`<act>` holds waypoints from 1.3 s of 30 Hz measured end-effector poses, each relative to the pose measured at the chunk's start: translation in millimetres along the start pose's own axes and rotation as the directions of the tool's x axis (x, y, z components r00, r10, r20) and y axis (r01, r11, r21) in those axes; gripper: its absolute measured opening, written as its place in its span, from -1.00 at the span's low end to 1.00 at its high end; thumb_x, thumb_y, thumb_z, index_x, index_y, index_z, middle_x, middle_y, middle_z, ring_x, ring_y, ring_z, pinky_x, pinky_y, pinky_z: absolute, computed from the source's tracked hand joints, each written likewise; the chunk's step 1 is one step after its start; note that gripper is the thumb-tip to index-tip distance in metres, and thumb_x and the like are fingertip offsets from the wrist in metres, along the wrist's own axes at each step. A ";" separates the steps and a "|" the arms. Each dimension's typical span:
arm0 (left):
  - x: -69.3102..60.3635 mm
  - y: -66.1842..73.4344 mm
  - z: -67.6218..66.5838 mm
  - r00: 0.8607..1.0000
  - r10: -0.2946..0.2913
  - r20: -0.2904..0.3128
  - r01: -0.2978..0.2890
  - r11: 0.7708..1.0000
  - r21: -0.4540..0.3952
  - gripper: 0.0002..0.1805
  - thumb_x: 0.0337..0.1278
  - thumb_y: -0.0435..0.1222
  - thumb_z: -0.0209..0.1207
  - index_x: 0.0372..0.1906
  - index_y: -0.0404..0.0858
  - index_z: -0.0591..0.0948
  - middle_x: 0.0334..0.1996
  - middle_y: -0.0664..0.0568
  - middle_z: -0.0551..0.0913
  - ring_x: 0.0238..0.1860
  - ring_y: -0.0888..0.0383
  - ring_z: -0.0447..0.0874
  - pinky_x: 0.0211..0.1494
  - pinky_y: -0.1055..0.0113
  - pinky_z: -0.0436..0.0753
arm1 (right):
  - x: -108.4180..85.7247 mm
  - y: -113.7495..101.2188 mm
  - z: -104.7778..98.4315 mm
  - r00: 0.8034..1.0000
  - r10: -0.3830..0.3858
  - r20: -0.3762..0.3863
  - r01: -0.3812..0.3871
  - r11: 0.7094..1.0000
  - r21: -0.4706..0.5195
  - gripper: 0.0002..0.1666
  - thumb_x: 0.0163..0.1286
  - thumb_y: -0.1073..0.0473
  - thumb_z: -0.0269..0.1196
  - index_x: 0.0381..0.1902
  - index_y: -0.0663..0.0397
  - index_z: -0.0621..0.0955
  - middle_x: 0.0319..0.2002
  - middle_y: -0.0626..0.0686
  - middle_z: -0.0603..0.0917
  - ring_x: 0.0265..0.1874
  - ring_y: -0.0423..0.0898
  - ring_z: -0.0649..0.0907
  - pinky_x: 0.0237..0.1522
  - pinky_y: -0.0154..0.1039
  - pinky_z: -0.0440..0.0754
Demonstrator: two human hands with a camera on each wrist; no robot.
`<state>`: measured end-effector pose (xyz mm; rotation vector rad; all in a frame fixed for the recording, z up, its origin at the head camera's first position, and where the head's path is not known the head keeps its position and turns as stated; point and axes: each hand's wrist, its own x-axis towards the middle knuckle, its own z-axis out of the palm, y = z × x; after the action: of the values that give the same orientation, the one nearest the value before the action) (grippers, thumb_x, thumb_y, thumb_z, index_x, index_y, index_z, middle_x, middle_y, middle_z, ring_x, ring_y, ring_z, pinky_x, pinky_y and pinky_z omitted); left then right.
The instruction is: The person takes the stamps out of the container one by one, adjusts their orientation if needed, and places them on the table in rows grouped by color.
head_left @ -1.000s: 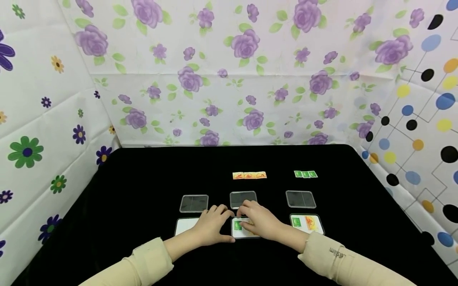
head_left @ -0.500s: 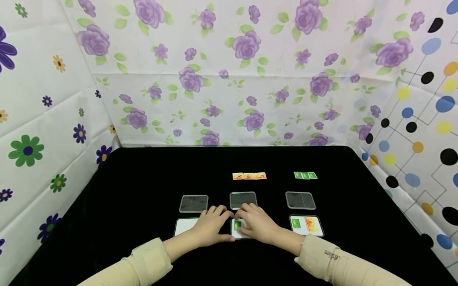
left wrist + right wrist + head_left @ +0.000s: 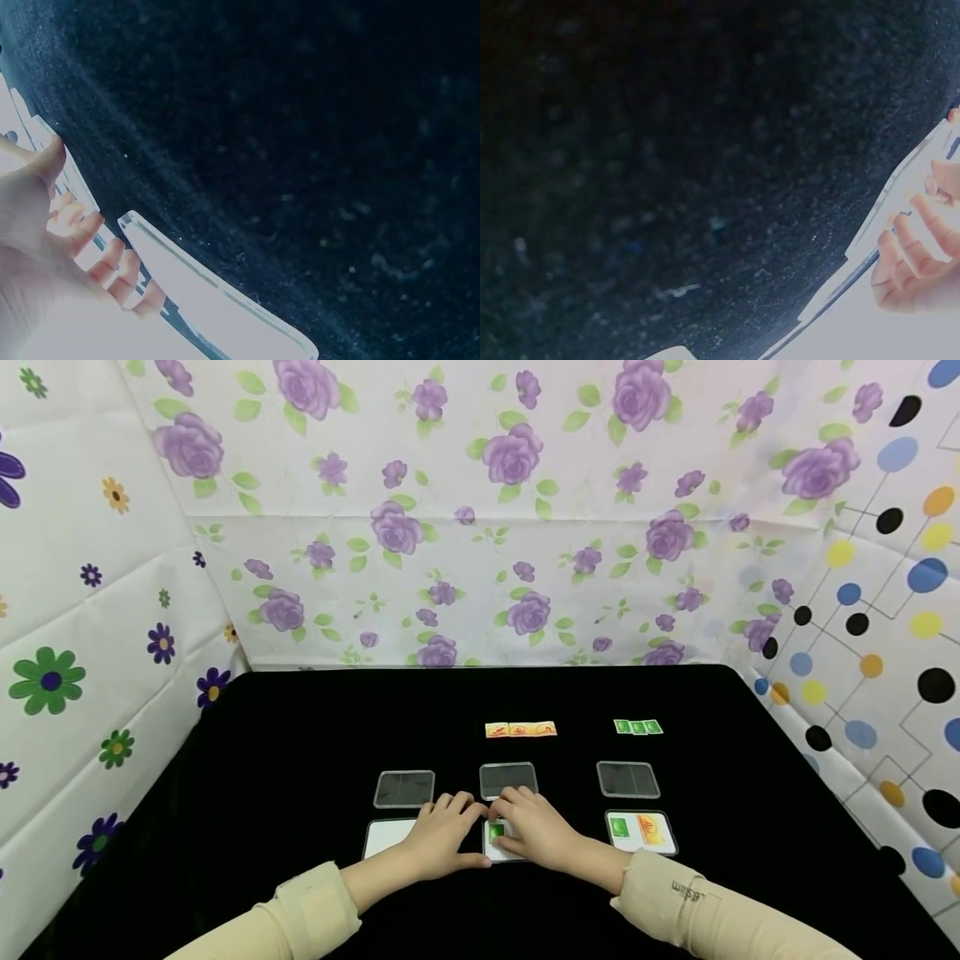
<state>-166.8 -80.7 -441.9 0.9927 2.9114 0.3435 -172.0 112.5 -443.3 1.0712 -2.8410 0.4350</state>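
A shallow clear case with a white card [image 3: 501, 853] lies in the middle of the near row. At its left edge, my left hand [image 3: 442, 839] holds the case between spread thumb and forefinger. My right hand [image 3: 538, 831] reaches over the card from the right, thumb and forefinger bent about a small green stamp-like piece [image 3: 496, 832]. The right part of the card is hidden beneath that hand. In the left wrist view my left hand [image 3: 67, 240] has its thumb against a case edge; in the right wrist view my right hand [image 3: 919, 251] shows bent fingers.
A left case with a white card [image 3: 387, 836] and a right case bearing green and orange pieces [image 3: 641, 832] flank the middle one. Behind stand clear lids [image 3: 403, 789], [image 3: 507, 779], [image 3: 627, 779]. Orange pieces [image 3: 521, 729] and green pieces [image 3: 638, 727] lie farther back.
My right hand has shifted slightly left and down over the middle card, covering the orange piece that showed earlier. The left hand stays at the case edge.
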 end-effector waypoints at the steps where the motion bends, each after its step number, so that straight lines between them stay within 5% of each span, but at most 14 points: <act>1: 0.0 -0.1 0.0 1.000 0.000 0.000 0.000 1.000 0.000 -0.29 -0.07 0.15 0.27 0.15 -0.17 0.45 0.13 -0.11 0.44 0.07 -0.05 0.41 0.01 -0.06 0.47 | 0.4 0.0 0.0 1.000 0.003 -0.003 -0.003 1.000 0.005 -0.71 0.16 0.04 0.37 -0.19 -0.01 0.60 -0.19 -0.08 0.56 -0.28 -0.20 0.46 -0.25 -0.29 0.47; 16: -1.5 0.8 -3.5 1.000 -0.012 0.012 0.012 1.000 -0.011 -0.29 -0.08 0.13 0.29 0.15 -0.17 0.44 0.12 -0.11 0.44 0.07 -0.07 0.41 0.04 -0.12 0.46 | 12.6 0.4 -4.0 0.992 0.094 0.088 -0.113 0.961 0.251 -0.70 0.01 0.21 0.46 -0.32 0.04 0.57 -0.21 -0.01 0.56 -0.18 -0.08 0.50 -0.20 -0.12 0.54; 39: -1.4 2.8 -4.9 1.000 -0.027 0.008 0.027 0.999 -0.035 -0.29 -0.11 0.11 0.32 0.14 -0.18 0.46 0.12 -0.11 0.45 0.06 -0.06 0.42 0.04 -0.11 0.46 | 7.6 -6.8 2.2 0.987 0.153 -0.053 -0.132 0.949 0.287 -0.67 -0.06 0.36 0.46 -0.45 0.00 0.51 -0.44 -0.12 0.59 -0.43 -0.27 0.48 -0.36 -0.43 0.45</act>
<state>-164.5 -80.3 -436.5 0.9470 2.8980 0.3875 -173.2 102.1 -442.5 0.8651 -2.8600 0.8975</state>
